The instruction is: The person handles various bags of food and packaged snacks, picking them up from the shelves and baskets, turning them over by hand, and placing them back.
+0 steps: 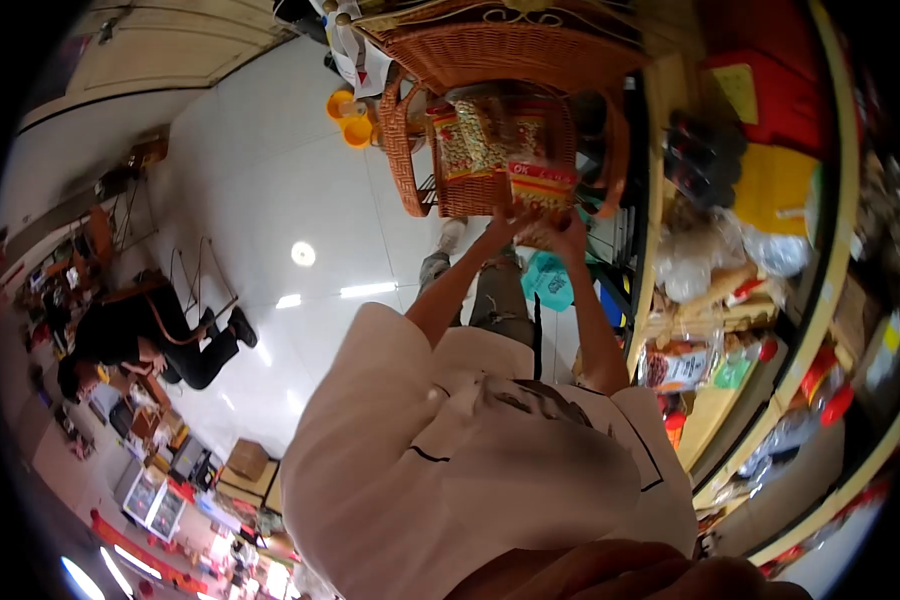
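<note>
A clear plastic packet with a red and yellow printed label (542, 186) is between my two hands, in front of the wicker chair. The fingers of my left hand (505, 230) are closed at its lower left edge. On its lower right side, my right hand (566, 238) grips it, with some fingers hidden. Similar packets (452, 148) lie on the seat of the brown wicker chair (515, 50), full of small pale pieces that look like nuts or beans. Another packet (528, 130) lies partly behind the held one.
Wooden shelves (655, 200) with bags, bottles and a red box (770, 100) stand close on my right. Orange containers (350, 118) are on the floor left of the chair. A teal bag (550, 280) hangs or lies near my legs. Another person (160, 335) sits far left.
</note>
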A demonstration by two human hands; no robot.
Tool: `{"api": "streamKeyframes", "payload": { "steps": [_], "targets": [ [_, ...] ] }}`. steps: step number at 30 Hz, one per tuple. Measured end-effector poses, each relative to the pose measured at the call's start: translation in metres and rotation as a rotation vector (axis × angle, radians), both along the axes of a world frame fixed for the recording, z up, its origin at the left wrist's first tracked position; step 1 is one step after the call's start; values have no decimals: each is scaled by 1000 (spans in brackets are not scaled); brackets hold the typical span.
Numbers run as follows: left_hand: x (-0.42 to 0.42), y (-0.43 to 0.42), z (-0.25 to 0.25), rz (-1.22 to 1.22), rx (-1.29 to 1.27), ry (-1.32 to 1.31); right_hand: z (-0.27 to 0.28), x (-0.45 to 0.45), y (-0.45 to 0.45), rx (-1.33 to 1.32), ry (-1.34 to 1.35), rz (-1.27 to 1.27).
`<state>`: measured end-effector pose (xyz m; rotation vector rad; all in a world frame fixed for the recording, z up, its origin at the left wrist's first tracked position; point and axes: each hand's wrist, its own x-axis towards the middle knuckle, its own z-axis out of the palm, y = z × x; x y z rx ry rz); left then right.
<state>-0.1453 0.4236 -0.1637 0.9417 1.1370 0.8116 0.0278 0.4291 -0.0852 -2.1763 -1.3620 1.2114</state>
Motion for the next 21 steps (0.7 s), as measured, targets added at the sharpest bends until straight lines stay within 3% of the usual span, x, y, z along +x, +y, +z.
{"api": "streamKeyframes", "payload": {
  "steps": [1, 3, 6, 8, 10, 12, 14, 16, 18, 20, 21],
  "targets": [
    [-17, -14, 38, -36, -149, -144, 33, -7, -25, 52, -26, -14],
    [-34, -51, 67, -76, -307, -120, 68, -21, -81, 242, 42, -166],
    [-49, -98, 97, -261, -410, -147, 133, -34, -156, 25, 241, -412],
    [-64, -127, 118, -504, -458, -201, 148, -52, -212, 85, 448, -636],
    [-57, -153, 142, -626, -287, -243, 168, -67, -261, 74, 368, -717],
    [-50, -177, 167, -780, -392, -259, 178, -81, -319, 189, 293, -816],
    [-41, -203, 168, -951, -258, -199, 207, -89, -365, 89, 406, -1017],
    [-19, -222, 220, -1116, -286, -66, 194, -98, -416, 260, 425, -1183],
    [-11, -219, 226, -1216, -260, -126, 174, -122, -422, 428, 520, -1324],
    [8, -241, 252, -1333, -223, -118, 179, -124, -450, 624, 761, -1401],
    [20, -263, 261, -1382, -202, -135, 216, -125, -469, 702, 792, -1386]
  ]
}}
